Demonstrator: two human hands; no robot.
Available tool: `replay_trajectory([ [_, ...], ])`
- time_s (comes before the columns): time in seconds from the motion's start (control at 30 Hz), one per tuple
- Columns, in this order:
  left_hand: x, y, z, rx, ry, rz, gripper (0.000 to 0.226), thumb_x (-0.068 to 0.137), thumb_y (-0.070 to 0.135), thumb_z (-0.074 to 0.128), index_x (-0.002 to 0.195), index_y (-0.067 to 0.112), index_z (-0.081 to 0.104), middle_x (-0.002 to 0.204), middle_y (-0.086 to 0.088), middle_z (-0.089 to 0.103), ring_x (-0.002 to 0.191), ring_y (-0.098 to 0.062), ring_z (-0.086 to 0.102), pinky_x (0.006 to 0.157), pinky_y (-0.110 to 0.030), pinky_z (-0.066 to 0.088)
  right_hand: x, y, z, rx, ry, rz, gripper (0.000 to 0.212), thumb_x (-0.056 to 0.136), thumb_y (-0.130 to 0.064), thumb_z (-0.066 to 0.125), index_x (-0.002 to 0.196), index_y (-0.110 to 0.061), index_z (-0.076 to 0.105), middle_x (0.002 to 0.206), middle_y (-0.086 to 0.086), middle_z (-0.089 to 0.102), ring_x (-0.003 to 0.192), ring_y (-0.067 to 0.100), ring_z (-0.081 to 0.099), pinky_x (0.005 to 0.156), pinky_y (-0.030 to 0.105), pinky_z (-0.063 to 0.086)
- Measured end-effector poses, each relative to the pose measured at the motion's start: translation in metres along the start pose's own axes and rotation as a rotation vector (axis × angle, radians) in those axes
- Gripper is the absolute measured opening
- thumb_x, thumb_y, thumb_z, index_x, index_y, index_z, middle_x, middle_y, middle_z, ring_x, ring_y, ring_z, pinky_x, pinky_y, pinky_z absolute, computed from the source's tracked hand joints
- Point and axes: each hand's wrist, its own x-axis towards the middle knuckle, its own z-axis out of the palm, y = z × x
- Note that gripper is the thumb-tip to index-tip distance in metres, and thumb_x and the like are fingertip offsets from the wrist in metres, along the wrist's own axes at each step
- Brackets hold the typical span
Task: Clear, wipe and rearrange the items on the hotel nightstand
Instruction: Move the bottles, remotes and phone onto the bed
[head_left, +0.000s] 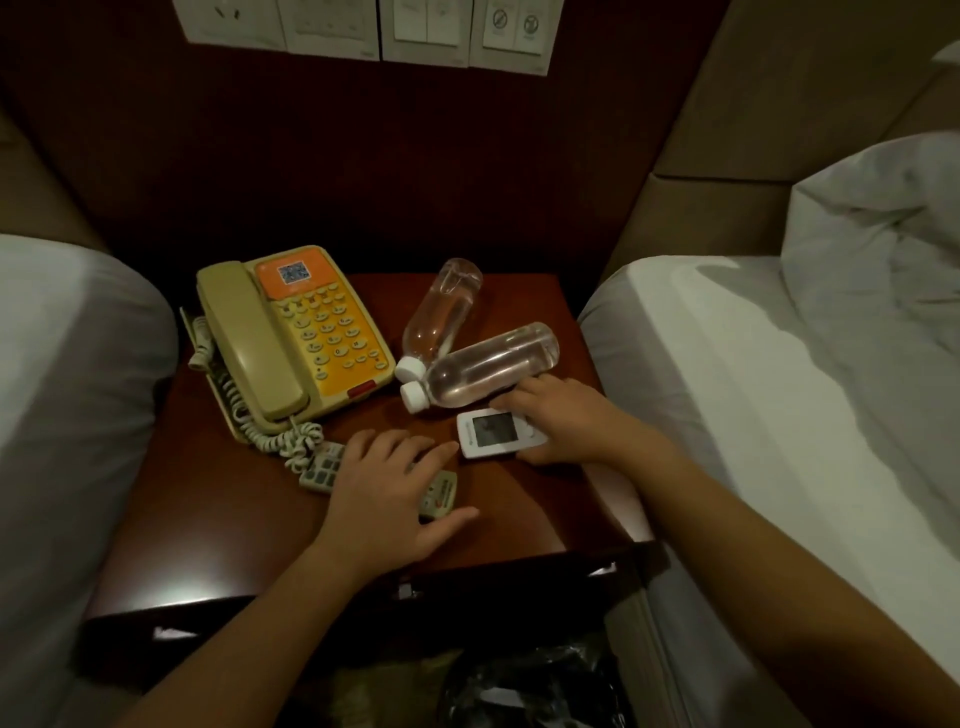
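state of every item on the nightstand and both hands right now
telephone: handset on its cradle
far bottle: lying on its side, capped
near bottle: lying on its side, capped
white remote: flat, screen up, under right hand
grey remote: flat, left hand resting on it
nightstand: not yet cleared

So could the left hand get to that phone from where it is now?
Probably yes. The left hand lies flat on a remote just in front of the phone; only the coiled cord lies between them, and the handset faces that side.
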Motion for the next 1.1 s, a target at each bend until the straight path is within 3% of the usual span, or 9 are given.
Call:
replay_trajectory([
  [0.13, 0.001, 0.000, 0.000, -0.002, 0.012, 0.017, 0.068, 0.077, 0.076, 0.051, 0.115, 0.022, 0.069, 0.106, 0.000, 0.070, 0.096, -0.024, 0.063, 0.086, -0.046, 0.044, -0.005, -0.001, 0.006, 0.057, 0.046, -0.013, 0.069, 0.077, -0.042, 0.068, 0.138, -0.026, 0.040, 0.132, -0.002, 0.047, 0.117, 0.017, 0.046, 0.088, 0.032, 0.044],
  [0.27, 0.003, -0.001, 0.003, -0.023, 0.011, 0.033, 0.066, 0.078, 0.075, 0.051, 0.114, 0.023, 0.069, 0.106, 0.001, 0.070, 0.097, -0.024, 0.063, 0.085, -0.044, 0.043, -0.037, 0.008, -0.002, 0.172, 0.190, 0.065, 0.069, 0.075, -0.039, 0.072, 0.136, -0.025, 0.045, 0.128, -0.002, 0.051, 0.112, 0.015, 0.048, 0.086, 0.025, 0.039],
  [0.37, 0.002, -0.002, 0.005, -0.038, 0.019, 0.042, 0.064, 0.078, 0.074, 0.052, 0.114, 0.025, 0.070, 0.105, 0.002, 0.070, 0.098, -0.023, 0.063, 0.084, -0.044, 0.043, -0.080, 0.036, -0.019, 0.299, 0.465, 0.307, 0.065, 0.073, -0.034, 0.076, 0.132, -0.025, 0.050, 0.119, 0.000, 0.056, 0.105, 0.013, 0.051, 0.083, 0.028, 0.045],
  [0.47, 0.000, -0.003, 0.008, -0.038, 0.034, 0.045, 0.065, 0.077, 0.074, 0.052, 0.114, 0.024, 0.069, 0.104, 0.002, 0.070, 0.097, -0.023, 0.063, 0.083, -0.043, 0.043, -0.106, 0.093, -0.029, 0.241, 0.627, 0.644, 0.064, 0.072, -0.033, 0.077, 0.130, -0.023, 0.052, 0.117, 0.007, 0.057, 0.104, 0.024, 0.054, 0.084, 0.038, 0.048],
  [0.7, -0.002, -0.004, 0.007, -0.049, 0.083, 0.036, 0.065, 0.077, 0.072, 0.053, 0.114, 0.022, 0.070, 0.099, 0.003, 0.071, 0.093, -0.022, 0.065, 0.080, -0.043, 0.043, -0.106, 0.204, -0.016, 0.191, 0.559, 1.096, 0.058, 0.081, -0.040, 0.067, 0.132, -0.015, 0.052, 0.123, 0.022, 0.055, 0.110, 0.041, 0.052, 0.092, 0.046, 0.044],
  [0.87, -0.003, -0.003, 0.006, -0.041, 0.074, 0.014, 0.063, 0.080, 0.071, 0.049, 0.114, 0.022, 0.070, 0.100, 0.003, 0.071, 0.093, -0.022, 0.065, 0.080, -0.043, 0.043, -0.098, 0.209, -0.010, 0.019, 0.418, 1.244, 0.055, 0.091, -0.048, 0.052, 0.131, -0.011, 0.048, 0.130, 0.024, 0.050, 0.116, 0.044, 0.046, 0.099, 0.057, 0.038],
  [0.93, -0.003, -0.004, 0.006, -0.045, 0.064, 0.011, 0.063, 0.081, 0.071, 0.049, 0.115, 0.022, 0.070, 0.101, 0.003, 0.071, 0.094, -0.022, 0.065, 0.080, -0.043, 0.044, -0.089, 0.181, -0.015, -0.103, 0.478, 1.138, 0.060, 0.090, -0.050, 0.052, 0.136, -0.013, 0.042, 0.142, 0.021, 0.041, 0.129, 0.042, 0.036, 0.107, 0.058, 0.026],
  [1.0, -0.004, -0.004, 0.005, -0.051, 0.051, -0.001, 0.062, 0.080, 0.070, 0.051, 0.116, 0.023, 0.069, 0.101, 0.003, 0.070, 0.093, -0.022, 0.065, 0.079, -0.043, 0.044, -0.075, 0.129, -0.014, -0.111, 0.592, 0.750, 0.066, 0.088, -0.051, 0.053, 0.140, -0.015, 0.037, 0.145, 0.017, 0.040, 0.133, 0.037, 0.035, 0.107, 0.054, 0.026],
  [1.1, -0.004, -0.002, 0.003, -0.058, 0.024, -0.013, 0.061, 0.080, 0.070, 0.053, 0.116, 0.024, 0.069, 0.102, 0.004, 0.070, 0.095, -0.021, 0.064, 0.080, -0.042, 0.043, -0.052, 0.041, 0.003, -0.138, 0.482, 0.187, 0.082, 0.076, -0.054, 0.064, 0.144, -0.021, 0.030, 0.145, 0.014, 0.041, 0.134, 0.036, 0.037, 0.108, 0.053, 0.029],
])
